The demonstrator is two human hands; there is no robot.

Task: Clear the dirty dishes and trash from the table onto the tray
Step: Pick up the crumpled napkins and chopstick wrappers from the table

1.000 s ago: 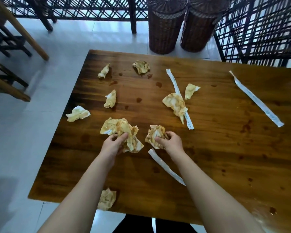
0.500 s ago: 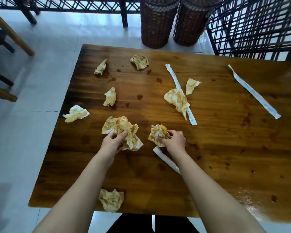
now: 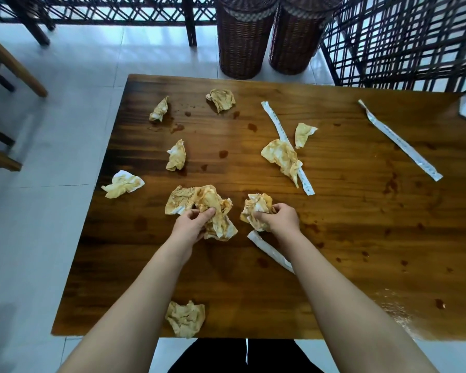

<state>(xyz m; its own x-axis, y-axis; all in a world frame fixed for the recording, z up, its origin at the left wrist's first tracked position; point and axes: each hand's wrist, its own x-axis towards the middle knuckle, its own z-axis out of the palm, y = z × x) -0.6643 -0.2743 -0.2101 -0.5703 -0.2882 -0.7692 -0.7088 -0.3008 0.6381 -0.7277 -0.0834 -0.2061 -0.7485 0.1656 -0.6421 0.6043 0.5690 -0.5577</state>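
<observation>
A chair (image 3: 11,65) stands on the floor left of the table (image 3: 361,238). One stained napkin (image 3: 123,187) overhangs the table's left edge, and a scrap (image 3: 176,156) lies further in. Near the table's middle, the left hand (image 3: 191,227) pinches the big napkin (image 3: 199,200) with curled fingers. Just beside it, the right hand (image 3: 280,219) grips a wad (image 3: 254,211), its forearm crossing a short wrapper (image 3: 267,247). Beyond, a draped napkin (image 3: 281,157) covers part of a long wrapper (image 3: 276,122). A third wrapper (image 3: 398,140) lies well to the right. Two baskets (image 3: 242,36) stand behind the table.
</observation>
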